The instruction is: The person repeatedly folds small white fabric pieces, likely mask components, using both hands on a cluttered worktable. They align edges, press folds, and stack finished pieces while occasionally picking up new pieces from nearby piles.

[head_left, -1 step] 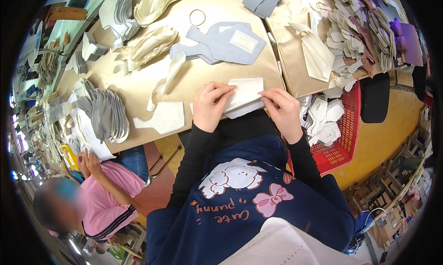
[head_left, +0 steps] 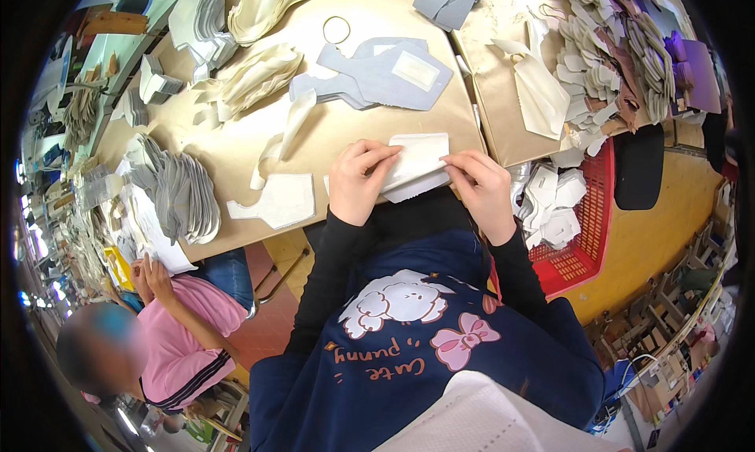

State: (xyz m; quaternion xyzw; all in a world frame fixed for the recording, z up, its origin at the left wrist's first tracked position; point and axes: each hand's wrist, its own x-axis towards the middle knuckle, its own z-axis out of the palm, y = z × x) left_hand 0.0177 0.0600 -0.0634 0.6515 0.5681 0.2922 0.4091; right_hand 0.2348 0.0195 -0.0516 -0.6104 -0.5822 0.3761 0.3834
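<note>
At the near edge of the table, a white cut fabric piece (head_left: 418, 154) lies between my hands. It looks folded over, and a greyish serrated-looking edge sticks out below it. My left hand (head_left: 360, 178) is closed, thumb and forefinger pinching the piece at its left side. With thumb and fingertips together, my right hand (head_left: 481, 191) grips its right edge. Flat to the left of my left hand lies a white cut piece with a narrow arm (head_left: 285, 202). A curled cream strip (head_left: 292, 133) rests just beyond it.
Beyond my hands lie grey-blue cut pieces (head_left: 393, 70), with cream bundles (head_left: 255, 78) further left. Stacked grey pieces (head_left: 177, 188) sit at the left edge, near a seated co-worker (head_left: 193, 318). A red basket (head_left: 599, 208) of white pieces stands at my right.
</note>
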